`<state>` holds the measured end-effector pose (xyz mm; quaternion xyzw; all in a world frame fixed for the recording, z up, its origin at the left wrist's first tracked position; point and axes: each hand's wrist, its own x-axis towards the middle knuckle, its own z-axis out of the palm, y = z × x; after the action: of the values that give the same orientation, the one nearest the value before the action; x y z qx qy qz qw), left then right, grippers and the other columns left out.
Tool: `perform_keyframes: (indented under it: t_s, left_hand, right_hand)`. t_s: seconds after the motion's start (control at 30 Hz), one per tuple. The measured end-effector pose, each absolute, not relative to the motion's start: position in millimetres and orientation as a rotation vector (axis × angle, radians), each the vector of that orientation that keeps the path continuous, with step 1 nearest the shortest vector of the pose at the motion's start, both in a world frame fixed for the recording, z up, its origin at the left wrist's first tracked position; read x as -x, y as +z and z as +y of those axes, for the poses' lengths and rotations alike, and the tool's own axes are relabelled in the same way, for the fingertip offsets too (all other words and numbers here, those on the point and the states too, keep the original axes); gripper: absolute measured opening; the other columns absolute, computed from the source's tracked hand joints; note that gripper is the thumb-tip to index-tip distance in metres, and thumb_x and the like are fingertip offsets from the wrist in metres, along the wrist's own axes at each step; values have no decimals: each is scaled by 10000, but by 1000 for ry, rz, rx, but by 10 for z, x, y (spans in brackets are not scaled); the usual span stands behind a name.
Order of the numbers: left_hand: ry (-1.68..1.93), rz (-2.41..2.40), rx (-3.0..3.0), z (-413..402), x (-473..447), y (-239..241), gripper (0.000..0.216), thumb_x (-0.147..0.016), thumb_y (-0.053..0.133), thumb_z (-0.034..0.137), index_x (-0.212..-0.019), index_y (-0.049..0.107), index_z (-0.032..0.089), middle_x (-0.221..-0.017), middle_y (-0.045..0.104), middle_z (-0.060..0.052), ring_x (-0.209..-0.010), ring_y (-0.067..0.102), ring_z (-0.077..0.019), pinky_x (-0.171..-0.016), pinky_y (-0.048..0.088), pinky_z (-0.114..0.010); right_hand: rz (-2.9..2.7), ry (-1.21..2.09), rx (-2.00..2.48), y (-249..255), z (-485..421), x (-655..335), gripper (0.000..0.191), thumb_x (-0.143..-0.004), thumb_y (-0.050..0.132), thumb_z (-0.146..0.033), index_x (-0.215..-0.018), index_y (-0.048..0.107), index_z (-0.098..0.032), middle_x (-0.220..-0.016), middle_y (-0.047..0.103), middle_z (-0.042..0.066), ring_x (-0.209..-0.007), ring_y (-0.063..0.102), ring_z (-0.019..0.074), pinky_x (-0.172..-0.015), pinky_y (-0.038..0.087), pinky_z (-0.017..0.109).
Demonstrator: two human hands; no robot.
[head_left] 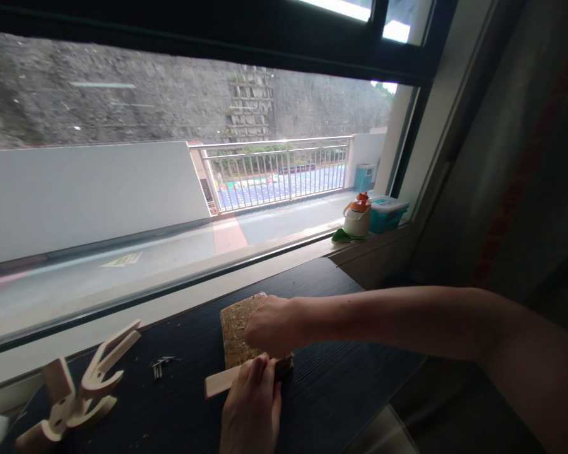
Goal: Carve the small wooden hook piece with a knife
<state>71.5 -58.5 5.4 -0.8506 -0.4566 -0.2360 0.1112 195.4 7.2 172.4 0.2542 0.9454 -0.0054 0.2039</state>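
Nearest us, our left hand [250, 410] rises from the bottom edge, its wrist cut off by the frame. We see only its back. Its fingers are pressed together over one end of a pale wooden strip [221, 381], pinning it to the dark table [350, 384]. The other end of the strip pokes out to the left. Our fingertips are hidden, so we cannot tell how far they wrap around it.

Our right arm reaches in from the right, bare and nearly level, with the upper arm blurred at the corner. Our right hand [269, 325] is curled into a fist, knuckles towards the window, resting on a tan board [236, 325] with a speckled, hard-to-read surface. Whatever the fist grips is hidden. A small dark piece [285, 364] shows just beside both hands, too dim to identify.

Left of the strip lies a scatter of small metal bits [161, 364], too small to name. Further left stands a pale wooden assembly [80, 391] with forked arms, partly cut off.

On the windowsill [373, 249], well apart, sit a white pot with an orange lid [357, 215] and a teal box [387, 212].
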Motion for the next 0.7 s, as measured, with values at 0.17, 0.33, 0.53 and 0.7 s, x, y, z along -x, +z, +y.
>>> perform_keyframes:
  t_s: [0.17, 0.33, 0.53, 0.7]
  left_hand:
    - [-716, -1344, 2489, -589, -718, 40, 280, -815, 515, 124, -1085, 568, 173, -1003, 603, -67, -927, 597, -191, -835, 508, -300]
    - [-705, -1399, 2523, -606, -729, 84, 280, -812, 518, 120, -1081, 570, 179, -1003, 595, -64, -928, 591, -191, -832, 505, -307]
    - [-694, -1399, 2522, -611, -737, 97, 294, -804, 514, 110, -1084, 569, 181, -991, 604, -59, -919, 587, -196, -814, 509, -310]
    - [-692, -1330, 2484, -606, -727, 55, 291, -810, 512, 130, -1093, 570, 170, -1013, 627, -69, -948, 583, -212, -823, 513, -312]
  right_hand:
    - [2622, 0, -698, 1753, 47, -1943, 192, -693, 569, -106, -847, 682, -120, -784, 674, 74, -744, 624, 207, -553, 462, 293]
    - [2672, 23, -680, 1669, 26, -1942, 179, -722, 530, -79, -805, 683, -119, -773, 675, 83, -738, 623, 187, -543, 443, 267]
    - [2636, 17, -647, 1664, 31, -1885, 198, -727, 526, -75, -835, 688, -112, -764, 679, 82, -727, 623, 191, -517, 424, 266]
    - [2544, -104, -787, 1684, 172, -1795, 238, -657, 615, -154, -872, 697, -92, -799, 687, 85, -733, 616, 201, -509, 428, 255]
